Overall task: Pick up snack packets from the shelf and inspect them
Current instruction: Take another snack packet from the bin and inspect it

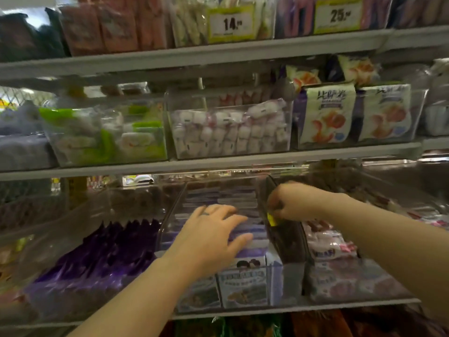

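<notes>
My left hand (213,234) lies with straight, spread fingers on a row of lilac-and-white snack packets (243,283) standing in a clear bin on the lowest shelf. My right hand (289,203) is curled over the top of a dark brown packet (286,239) with a yellow mark and pinches its upper edge. This dark packet stands upright between the lilac packets and a bin of pink-and-white packets (332,249). The blur hides the print on most packets.
Shiny purple packets (97,259) fill the bin to the left. The middle shelf (218,161) carries bins of green-white packs (109,135), small white wrapped sweets (230,130) and white orange-printed bags (328,113). Yellow price tags (230,24) hang on the top shelf.
</notes>
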